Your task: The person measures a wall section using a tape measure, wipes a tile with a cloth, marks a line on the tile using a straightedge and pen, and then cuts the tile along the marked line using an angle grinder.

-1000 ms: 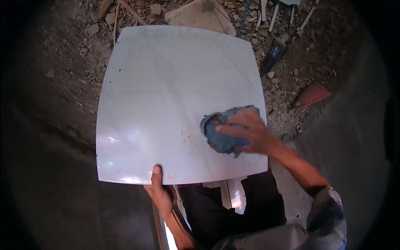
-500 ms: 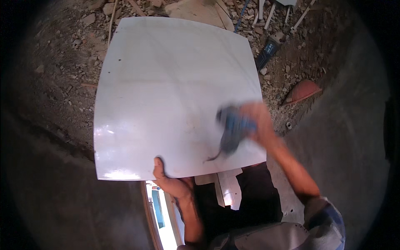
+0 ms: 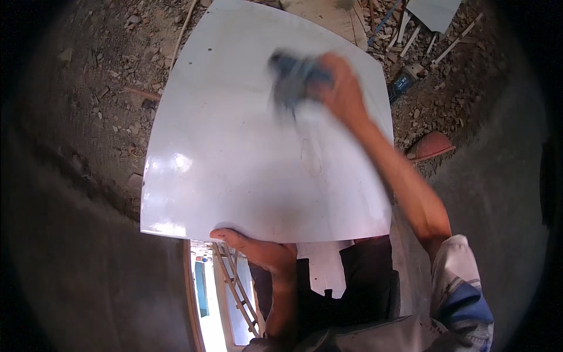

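A large glossy white panel [image 3: 234,170] lies before me, with a few small dark holes near its left side. My left hand [image 3: 258,249] grips its near edge, thumb on top and the fingers hidden beneath. Over the upper middle of the panel, my right hand [image 3: 340,85] is closed on a grey-blue bunched cloth [image 3: 290,91]. The cloth is smeared by motion, and a thin strand trails from its lower end. Whether it touches the surface right now I cannot tell.
Rubble and soil [image 3: 126,64] cover the ground beyond and beside the panel. At right lie a blue-and-black power tool [image 3: 402,85], a reddish rounded object [image 3: 433,145] and white strips [image 3: 410,41]. A wooden ladder [image 3: 237,293] shows below my left hand, in a bright opening.
My right hand has swept the cloth up and left across the panel, away from the near edge. The panel sits higher and slightly turned in view; my left thumb now lies flatter along its edge.
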`<move>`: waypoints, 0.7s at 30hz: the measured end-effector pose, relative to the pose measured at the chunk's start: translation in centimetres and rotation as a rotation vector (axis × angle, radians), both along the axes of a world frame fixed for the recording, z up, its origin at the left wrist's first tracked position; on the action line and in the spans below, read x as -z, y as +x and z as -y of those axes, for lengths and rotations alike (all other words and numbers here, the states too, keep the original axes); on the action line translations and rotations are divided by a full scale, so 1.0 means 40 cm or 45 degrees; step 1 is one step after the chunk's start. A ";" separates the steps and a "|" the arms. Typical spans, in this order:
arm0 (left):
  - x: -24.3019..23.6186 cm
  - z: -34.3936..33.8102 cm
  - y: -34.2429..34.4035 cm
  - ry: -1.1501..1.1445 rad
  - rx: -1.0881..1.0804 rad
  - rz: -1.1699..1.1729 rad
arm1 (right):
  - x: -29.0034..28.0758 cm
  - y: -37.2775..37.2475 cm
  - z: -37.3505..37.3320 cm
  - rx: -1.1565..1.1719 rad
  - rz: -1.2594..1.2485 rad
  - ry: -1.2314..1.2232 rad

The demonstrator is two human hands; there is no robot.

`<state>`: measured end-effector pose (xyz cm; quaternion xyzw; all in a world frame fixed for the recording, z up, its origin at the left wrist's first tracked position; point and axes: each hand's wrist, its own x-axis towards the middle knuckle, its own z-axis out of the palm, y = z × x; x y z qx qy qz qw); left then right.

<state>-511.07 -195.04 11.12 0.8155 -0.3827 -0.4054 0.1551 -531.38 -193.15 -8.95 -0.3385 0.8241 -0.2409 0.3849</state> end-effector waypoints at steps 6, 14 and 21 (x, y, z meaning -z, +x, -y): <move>0.006 0.026 -0.003 0.017 -0.565 -0.230 | -0.052 0.131 0.095 -0.036 0.030 -0.124; 0.009 0.008 -0.082 0.269 -0.346 -0.096 | 0.348 -0.203 0.289 -0.044 -0.221 0.129; -0.026 0.008 -0.034 0.463 0.028 0.511 | 0.308 0.065 0.464 -0.172 0.113 -0.628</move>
